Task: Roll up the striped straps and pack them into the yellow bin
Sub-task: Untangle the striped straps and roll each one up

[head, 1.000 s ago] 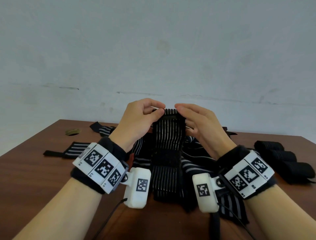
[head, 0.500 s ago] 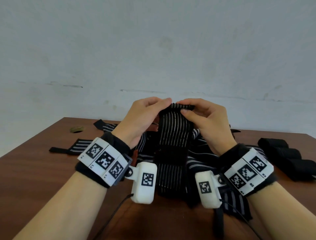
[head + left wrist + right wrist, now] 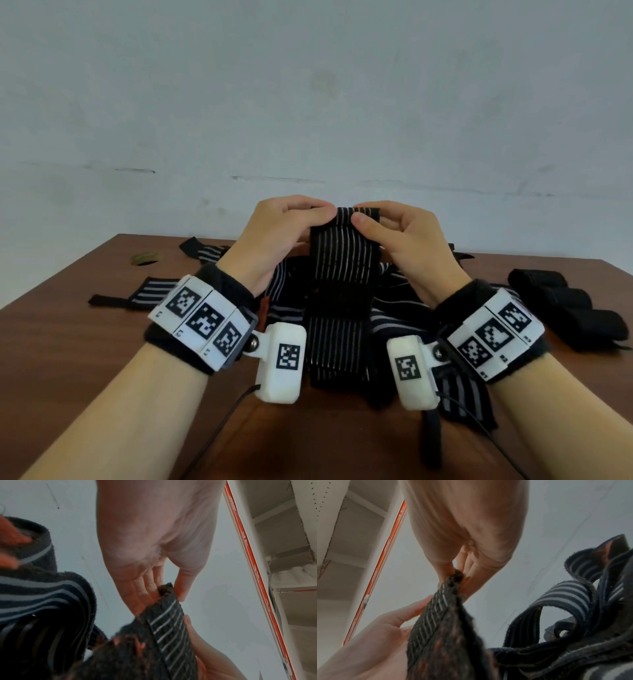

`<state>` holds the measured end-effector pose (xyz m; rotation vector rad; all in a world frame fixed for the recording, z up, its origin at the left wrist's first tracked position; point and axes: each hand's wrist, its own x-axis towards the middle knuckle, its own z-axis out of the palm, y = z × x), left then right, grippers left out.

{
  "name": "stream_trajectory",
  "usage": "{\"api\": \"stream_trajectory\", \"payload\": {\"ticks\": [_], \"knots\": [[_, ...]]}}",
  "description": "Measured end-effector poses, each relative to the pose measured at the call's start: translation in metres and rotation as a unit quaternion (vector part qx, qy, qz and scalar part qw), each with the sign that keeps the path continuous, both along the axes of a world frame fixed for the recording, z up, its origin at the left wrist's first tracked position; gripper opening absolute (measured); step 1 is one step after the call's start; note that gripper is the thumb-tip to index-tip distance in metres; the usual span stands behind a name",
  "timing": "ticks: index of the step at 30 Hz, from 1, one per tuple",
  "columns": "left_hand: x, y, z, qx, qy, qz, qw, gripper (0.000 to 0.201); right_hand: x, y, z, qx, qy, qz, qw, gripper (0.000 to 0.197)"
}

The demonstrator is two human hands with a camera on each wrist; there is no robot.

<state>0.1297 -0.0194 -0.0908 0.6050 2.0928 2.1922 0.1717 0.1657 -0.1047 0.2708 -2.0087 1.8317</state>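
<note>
The black elastic strap with thin white lengthwise stripes point(image 3: 342, 274) hangs between the two hands, lifted above the brown wooden table point(image 3: 68, 359); its long axis runs from the pinched top edge down and toward the person, its lower end lying on the table between the wrists, with a plain black patch across its middle. The left hand point(image 3: 274, 236) pinches the top left corner and the right hand point(image 3: 407, 240) pinches the top right corner, thumbs on the near face and fingers behind, so both hands are equally near the end where a roll would likely start. In the wrist views that top edge looks already curled over into a small first turn. Behind and under it lies a tangled heap of black-and-grey striped straps point(image 3: 404, 308); how many cannot be counted. One flat striped strap point(image 3: 144, 294) lies apart to the left, and another point(image 3: 202, 253) lies farther back. Three black rolled bundles point(image 3: 568, 308) lie side by side at the right. The yellow bin is not in view.
</note>
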Motion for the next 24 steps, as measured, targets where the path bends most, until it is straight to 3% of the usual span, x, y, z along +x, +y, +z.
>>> {"api": "stream_trajectory", "payload": {"ticks": [4, 12, 15, 18, 22, 24], "knots": [[0.0004, 0.0029, 0.0008, -0.007, -0.032, 0.012, 0.999, 0.036, 0.001, -0.0029, 0.001, -0.001, 0.013, -0.01, 1.0, 0.017], [-0.0022, 0.0051, -0.004, -0.006, 0.0, 0.017, 1.0, 0.012, 0.0005, -0.0048, -0.0014, -0.033, -0.021, 0.015, 0.999, 0.025], [-0.0023, 0.005, -0.0041, -0.006, 0.005, 0.012, 1.0, 0.012, 0.0004, -0.0071, -0.0015, -0.06, -0.055, 0.021, 0.996, 0.022], [-0.0047, 0.0066, -0.0049, -0.011, 0.013, 0.018, 1.0, 0.012, -0.0011, -0.0064, -0.0025, -0.038, -0.081, 0.019, 0.996, 0.035], [-0.0023, 0.0059, -0.0037, 0.01, -0.02, 0.02, 1.0, 0.014, 0.0007, -0.0039, -0.0015, -0.036, -0.045, 0.027, 0.998, 0.021], [-0.0003, 0.0047, -0.0021, -0.006, -0.043, 0.008, 0.999, 0.025, 0.0009, -0.0021, -0.0018, -0.023, -0.028, 0.025, 0.999, 0.022]]}}
